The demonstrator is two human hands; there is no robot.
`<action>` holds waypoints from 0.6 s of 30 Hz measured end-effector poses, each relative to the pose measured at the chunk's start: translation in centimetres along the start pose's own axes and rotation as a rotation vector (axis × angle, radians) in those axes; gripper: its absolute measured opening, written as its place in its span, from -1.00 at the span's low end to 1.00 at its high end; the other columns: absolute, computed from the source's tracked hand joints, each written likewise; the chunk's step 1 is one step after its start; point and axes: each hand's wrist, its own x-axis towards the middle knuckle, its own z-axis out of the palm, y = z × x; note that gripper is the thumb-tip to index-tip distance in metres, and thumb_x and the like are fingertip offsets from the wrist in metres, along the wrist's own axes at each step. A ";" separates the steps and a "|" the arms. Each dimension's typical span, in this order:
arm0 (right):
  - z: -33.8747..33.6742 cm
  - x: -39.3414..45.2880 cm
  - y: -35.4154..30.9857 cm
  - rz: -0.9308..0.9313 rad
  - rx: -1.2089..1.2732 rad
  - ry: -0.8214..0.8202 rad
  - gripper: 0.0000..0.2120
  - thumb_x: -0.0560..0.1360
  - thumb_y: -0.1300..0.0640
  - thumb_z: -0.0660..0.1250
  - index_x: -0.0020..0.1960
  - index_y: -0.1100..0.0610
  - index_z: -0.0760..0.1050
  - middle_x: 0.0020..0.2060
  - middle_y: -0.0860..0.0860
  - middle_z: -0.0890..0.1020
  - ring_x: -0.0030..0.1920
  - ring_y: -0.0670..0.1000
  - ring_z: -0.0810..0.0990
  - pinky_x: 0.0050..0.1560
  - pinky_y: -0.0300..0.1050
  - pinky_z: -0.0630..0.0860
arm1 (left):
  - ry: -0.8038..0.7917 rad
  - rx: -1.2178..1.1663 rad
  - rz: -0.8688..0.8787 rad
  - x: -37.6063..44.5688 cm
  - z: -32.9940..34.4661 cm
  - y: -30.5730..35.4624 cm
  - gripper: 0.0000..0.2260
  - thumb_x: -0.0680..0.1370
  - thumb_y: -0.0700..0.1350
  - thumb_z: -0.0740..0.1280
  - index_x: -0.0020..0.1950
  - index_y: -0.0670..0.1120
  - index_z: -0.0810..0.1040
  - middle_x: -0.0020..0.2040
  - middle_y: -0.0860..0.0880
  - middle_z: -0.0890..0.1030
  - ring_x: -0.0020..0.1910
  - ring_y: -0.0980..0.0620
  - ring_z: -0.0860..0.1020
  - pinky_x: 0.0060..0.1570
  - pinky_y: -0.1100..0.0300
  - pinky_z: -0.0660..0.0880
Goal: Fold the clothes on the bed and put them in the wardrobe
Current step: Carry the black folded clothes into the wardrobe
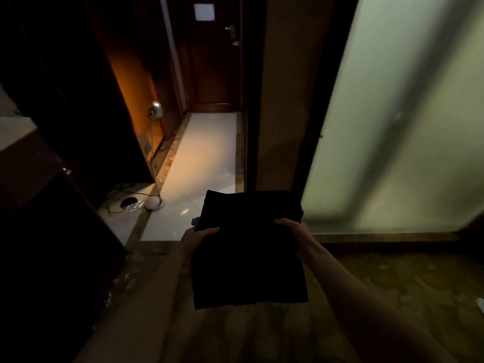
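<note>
Legible text: none.
A pale square notice (204,12) hangs on the dark door (214,69) at the far end of the corridor; any print on it is too small and blurred to read.

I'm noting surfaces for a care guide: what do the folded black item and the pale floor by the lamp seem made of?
The folded black item, held at its sides by the left hand and right hand, looks like soft matte fabric: it drapes and shows no shine. The pale floor looks like glossy tile, likely ceramic or stone: it shows joints and reflected light.
</note>
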 end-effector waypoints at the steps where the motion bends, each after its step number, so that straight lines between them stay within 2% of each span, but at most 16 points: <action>1: 1.3 0.6 -0.4 -0.001 -0.010 -0.006 -0.54 0.33 0.20 0.53 0.18 0.29 0.52 -0.19 0.14 0.65 -0.30 0.09 0.67 -0.33 -0.11 0.56 | 0.006 -0.015 -0.010 0.5 -1.2 0.3 -0.81 0.52 -0.19 0.39 0.09 -0.19 0.49 -0.05 -0.17 0.61 -0.09 -0.11 0.59 -0.12 0.12 0.51; 4: 4.7 2.6 -1.5 -0.013 -0.022 -0.050 -0.61 0.39 0.25 0.49 0.19 0.27 0.52 -0.20 0.13 0.66 -0.31 0.07 0.69 -0.32 -0.13 0.58 | 0.019 -0.063 -0.030 2.3 -4.4 1.2 -0.69 0.49 -0.17 0.42 0.19 -0.21 0.48 0.04 -0.21 0.62 0.02 -0.19 0.59 0.11 -0.02 0.51; 6: 6.5 4.4 -2.0 -0.004 -0.032 -0.076 -0.62 0.40 0.27 0.48 0.18 0.26 0.51 -0.17 0.13 0.66 -0.31 0.06 0.70 -0.34 -0.13 0.59 | 0.031 -0.085 -0.030 3.5 -6.0 1.8 -0.66 0.49 -0.17 0.43 0.23 -0.22 0.48 0.05 -0.21 0.62 0.04 -0.20 0.59 0.17 -0.05 0.49; 10: 10.0 8.2 -3.4 0.016 -0.043 -0.123 -0.71 0.43 0.28 0.45 0.12 0.22 0.49 -0.11 0.14 0.65 -0.24 0.07 0.69 -0.27 -0.12 0.61 | 0.061 -0.124 -0.019 6.3 -8.7 3.2 -0.54 0.41 -0.14 0.48 0.26 -0.22 0.48 0.09 -0.24 0.62 0.04 -0.20 0.60 0.06 -0.01 0.53; 13: 12.3 11.8 -4.8 0.024 -0.069 -0.133 -0.68 0.42 0.29 0.46 0.14 0.25 0.49 -0.08 0.16 0.64 -0.15 0.10 0.66 -0.17 -0.05 0.60 | 0.046 -0.158 0.028 8.8 -9.9 5.1 -0.63 0.45 -0.20 0.42 0.23 -0.19 0.47 0.06 -0.19 0.62 -0.04 -0.13 0.63 -0.09 0.10 0.55; 15: 14.2 14.5 -6.4 0.014 -0.081 -0.151 -0.62 0.41 0.27 0.47 0.18 0.27 0.47 -0.05 0.16 0.63 -0.12 0.11 0.65 -0.19 -0.06 0.58 | 0.041 -0.200 0.070 10.8 -11.0 6.5 -0.58 0.37 -0.19 0.45 0.21 -0.15 0.47 0.08 -0.19 0.61 0.01 -0.13 0.62 0.02 0.05 0.55; 18: 17.0 18.0 -8.6 0.037 -0.094 -0.193 -0.55 0.41 0.26 0.48 0.25 0.26 0.44 0.04 0.18 0.61 -0.02 0.14 0.63 -0.09 -0.02 0.57 | 0.023 -0.187 0.081 13.8 -12.9 8.7 -0.32 0.24 -0.07 0.58 0.31 -0.14 0.43 0.21 -0.24 0.57 0.19 -0.24 0.56 0.32 -0.14 0.41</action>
